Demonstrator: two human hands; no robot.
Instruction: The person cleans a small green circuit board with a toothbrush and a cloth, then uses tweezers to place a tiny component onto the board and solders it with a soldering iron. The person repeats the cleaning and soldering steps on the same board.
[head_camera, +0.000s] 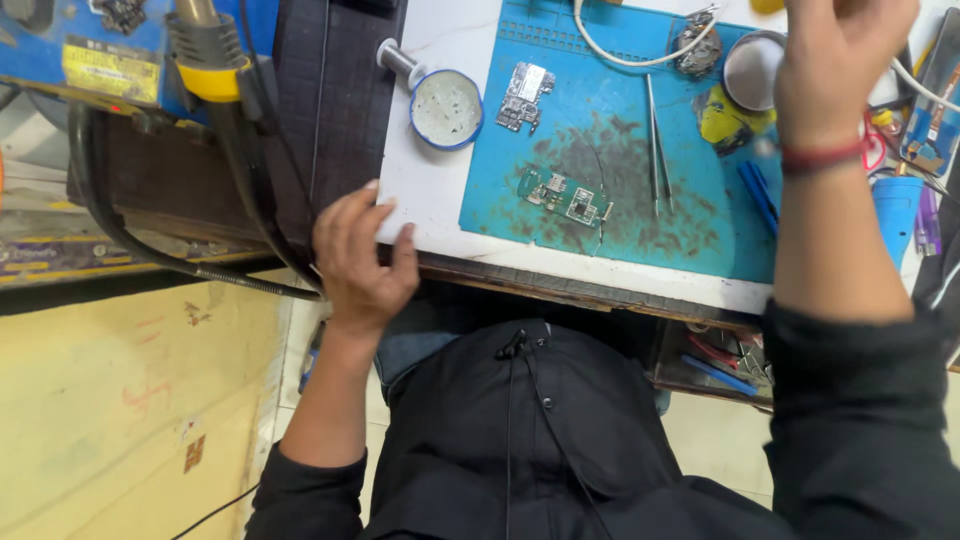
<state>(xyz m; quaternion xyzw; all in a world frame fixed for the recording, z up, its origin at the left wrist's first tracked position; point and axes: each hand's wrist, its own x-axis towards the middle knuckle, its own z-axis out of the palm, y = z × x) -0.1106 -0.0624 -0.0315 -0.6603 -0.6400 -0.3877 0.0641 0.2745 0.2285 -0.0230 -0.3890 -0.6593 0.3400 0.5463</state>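
1. Resting on the near left corner of the white worktop (440, 215), the left hand (360, 265) has its fingers loosely spread and curled over the edge; it grips nothing.
2. Right hand (840, 60) is raised over the far right of the bench, its back toward the camera and its top cut off by the frame edge. Whether it is closed on anything cannot be told. A red band (822, 157) circles the wrist.
3. Blue work mat (620, 215) lies on the worktop, darkly stained across its middle.
4. Green circuit board (563, 197) lies flat on the mat, near its front edge, between the two hands and touched by neither.
5. Silver circuit board (524, 96) lies farther back on the mat, well apart from the green one.
6. Tweezers (655, 145) lie lengthwise on the mat, to the right of both boards.
7. Round blue-rimmed tin (446, 108) sits on the bare worktop just left of the mat, behind the left hand.
8. Yellow-collared hot-air handle (205, 50) with a black hose (150, 255) hangs at far left, off the bench.
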